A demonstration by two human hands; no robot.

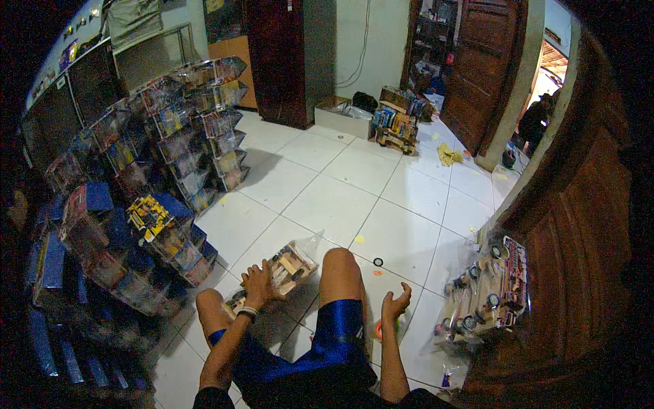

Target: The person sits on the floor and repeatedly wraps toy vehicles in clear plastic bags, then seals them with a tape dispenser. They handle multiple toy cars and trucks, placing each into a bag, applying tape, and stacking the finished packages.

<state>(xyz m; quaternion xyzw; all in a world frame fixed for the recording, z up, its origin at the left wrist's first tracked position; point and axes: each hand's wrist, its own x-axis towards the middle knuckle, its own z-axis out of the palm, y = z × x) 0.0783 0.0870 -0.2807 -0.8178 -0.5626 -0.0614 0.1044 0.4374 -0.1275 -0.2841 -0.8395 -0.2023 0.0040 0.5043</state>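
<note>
My left hand [257,286] lies over a wooden toy truck [289,266] in a clear plastic bag, its fingers gripping the top beside my left knee. Pale wooden slats show through the plastic, and the hand covers part of the toy. To the right of my right knee, my right hand [396,302] hovers above the floor, thumb and fingers apart, with nothing visible in it. Below it, an orange-red ring [379,330], perhaps a tape roll, is partly hidden by my forearm. A small black wheel [378,262] lies on the tiles ahead of that hand.
Stacks of clear-wrapped boxed toys [170,123] and blue boxes [51,262] stand at left. Bagged wooden toys with wheels [477,293] lie by the brown door [565,286] at right. A cardboard box [344,123], piled toys [396,126] and yellow cloth [449,155] are farther off.
</note>
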